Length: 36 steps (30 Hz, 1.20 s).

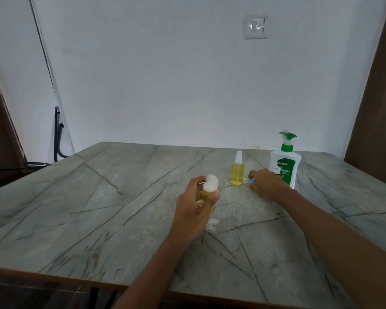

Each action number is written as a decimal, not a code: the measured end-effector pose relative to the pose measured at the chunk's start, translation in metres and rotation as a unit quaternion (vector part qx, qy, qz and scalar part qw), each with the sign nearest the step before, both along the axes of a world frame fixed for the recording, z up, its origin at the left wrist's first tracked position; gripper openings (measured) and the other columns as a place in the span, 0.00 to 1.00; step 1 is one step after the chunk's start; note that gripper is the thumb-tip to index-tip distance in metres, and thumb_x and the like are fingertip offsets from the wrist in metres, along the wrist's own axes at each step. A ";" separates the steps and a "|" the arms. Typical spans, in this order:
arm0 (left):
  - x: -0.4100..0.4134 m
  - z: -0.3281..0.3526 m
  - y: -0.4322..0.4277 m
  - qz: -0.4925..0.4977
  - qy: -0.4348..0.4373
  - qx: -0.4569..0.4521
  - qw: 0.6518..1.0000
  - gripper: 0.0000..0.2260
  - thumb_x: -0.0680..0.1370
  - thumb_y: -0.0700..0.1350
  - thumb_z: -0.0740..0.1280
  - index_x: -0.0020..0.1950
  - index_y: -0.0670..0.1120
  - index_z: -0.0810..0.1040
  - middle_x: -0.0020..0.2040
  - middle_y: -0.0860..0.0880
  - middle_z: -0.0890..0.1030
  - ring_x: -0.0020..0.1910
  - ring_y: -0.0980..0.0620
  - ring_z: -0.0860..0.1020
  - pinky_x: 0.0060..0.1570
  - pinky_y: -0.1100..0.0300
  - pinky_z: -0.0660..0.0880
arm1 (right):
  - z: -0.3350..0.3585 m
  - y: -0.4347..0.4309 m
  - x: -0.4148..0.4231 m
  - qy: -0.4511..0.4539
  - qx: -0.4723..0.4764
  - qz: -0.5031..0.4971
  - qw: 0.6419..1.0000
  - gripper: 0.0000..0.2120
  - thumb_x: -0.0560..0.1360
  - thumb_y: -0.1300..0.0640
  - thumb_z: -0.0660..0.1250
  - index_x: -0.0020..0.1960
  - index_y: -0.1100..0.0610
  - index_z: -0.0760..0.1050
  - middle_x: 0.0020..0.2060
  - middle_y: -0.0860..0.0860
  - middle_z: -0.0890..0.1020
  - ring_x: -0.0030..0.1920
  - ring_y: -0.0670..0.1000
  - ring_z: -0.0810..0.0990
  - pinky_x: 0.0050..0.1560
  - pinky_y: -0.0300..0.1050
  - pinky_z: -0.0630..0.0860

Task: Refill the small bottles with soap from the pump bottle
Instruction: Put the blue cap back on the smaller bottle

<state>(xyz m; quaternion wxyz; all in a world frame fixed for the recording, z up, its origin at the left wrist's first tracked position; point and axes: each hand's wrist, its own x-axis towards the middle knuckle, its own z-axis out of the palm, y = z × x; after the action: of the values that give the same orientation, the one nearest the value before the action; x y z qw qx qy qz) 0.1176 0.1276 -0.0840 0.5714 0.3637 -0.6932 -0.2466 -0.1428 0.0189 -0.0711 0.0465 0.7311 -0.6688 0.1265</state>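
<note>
Bottle [206,197] in left hand [193,211], foam [210,183] on top

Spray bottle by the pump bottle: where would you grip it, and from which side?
Grip the spray bottle round its yellow body, probably from the left: it stands upright, the spray head is narrow, and the right hand and pump bottle crowd its right.
</note>
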 end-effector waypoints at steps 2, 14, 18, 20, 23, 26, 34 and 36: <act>0.001 -0.001 0.000 -0.004 -0.001 0.000 1.000 0.19 0.77 0.53 0.69 0.64 0.48 0.71 0.54 0.52 0.82 0.51 0.56 0.82 0.46 0.63 0.79 | -0.003 0.004 0.000 0.004 -0.017 -0.010 1.000 0.12 0.80 0.53 0.61 0.58 0.59 0.73 0.51 0.57 0.77 0.46 0.54 0.77 0.49 0.49 0.77; -0.001 0.000 0.004 0.010 0.002 0.004 1.000 0.15 0.75 0.51 0.72 0.58 0.47 0.76 0.49 0.53 0.84 0.49 0.57 0.82 0.49 0.54 0.81 | 0.066 0.128 0.001 -0.190 -0.174 0.062 0.964 0.05 0.75 0.56 0.72 0.50 0.53 0.84 0.35 0.46 0.84 0.33 0.41 0.83 0.38 0.26 0.74; -0.001 0.001 0.005 0.010 -0.001 -0.001 1.000 0.15 0.75 0.49 0.73 0.58 0.45 0.76 0.50 0.53 0.84 0.50 0.59 0.82 0.51 0.59 0.80 | 0.094 0.163 0.020 -0.260 -0.203 0.131 0.935 0.09 0.72 0.54 0.75 0.52 0.48 0.82 0.41 0.41 0.85 0.39 0.37 0.83 0.43 0.29 0.77; -0.001 0.001 0.005 0.012 -0.003 -0.004 1.000 0.15 0.75 0.49 0.72 0.58 0.45 0.76 0.50 0.53 0.84 0.50 0.59 0.82 0.51 0.62 0.79 | 0.103 0.170 0.029 -0.294 -0.205 0.157 0.920 0.09 0.72 0.56 0.75 0.51 0.49 0.81 0.43 0.41 0.84 0.41 0.37 0.83 0.42 0.26 0.75; -0.001 0.000 0.005 0.019 -0.004 -0.012 1.000 0.15 0.75 0.49 0.72 0.58 0.45 0.76 0.50 0.53 0.83 0.49 0.59 0.82 0.49 0.63 0.79 | 0.110 0.170 0.040 -0.273 -0.218 0.189 0.918 0.08 0.73 0.59 0.74 0.50 0.50 0.81 0.45 0.43 0.85 0.45 0.38 0.82 0.43 0.24 0.74; 0.000 -0.001 0.003 0.029 -0.015 -0.021 0.999 0.15 0.75 0.51 0.72 0.58 0.46 0.76 0.50 0.53 0.83 0.48 0.57 0.82 0.48 0.59 0.80 | 0.111 0.165 0.049 -0.242 -0.213 0.210 0.923 0.10 0.73 0.61 0.74 0.50 0.49 0.81 0.47 0.43 0.85 0.46 0.39 0.81 0.43 0.26 0.75; 0.000 -0.003 0.001 0.047 -0.038 -0.061 0.996 0.16 0.75 0.51 0.71 0.59 0.45 0.75 0.50 0.52 0.82 0.47 0.57 0.81 0.44 0.59 0.80 | 0.114 0.157 0.061 -0.160 -0.224 0.233 0.933 0.09 0.73 0.62 0.74 0.52 0.54 0.83 0.45 0.46 0.85 0.44 0.45 0.82 0.45 0.35 0.78; 0.000 -0.003 0.000 0.046 -0.040 -0.061 0.996 0.16 0.75 0.51 0.71 0.59 0.45 0.75 0.51 0.52 0.83 0.48 0.57 0.81 0.45 0.58 0.80 | 0.114 0.155 0.062 -0.149 -0.218 0.235 0.936 0.10 0.72 0.61 0.74 0.52 0.53 0.83 0.44 0.46 0.84 0.44 0.45 0.82 0.45 0.35 0.78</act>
<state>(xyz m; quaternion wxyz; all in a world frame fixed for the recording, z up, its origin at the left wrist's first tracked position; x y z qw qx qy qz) 0.1178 0.1277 -0.0874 0.5753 0.3696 -0.7113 -0.1628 -0.0807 0.1740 0.0433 0.0739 0.8120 -0.4335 0.3837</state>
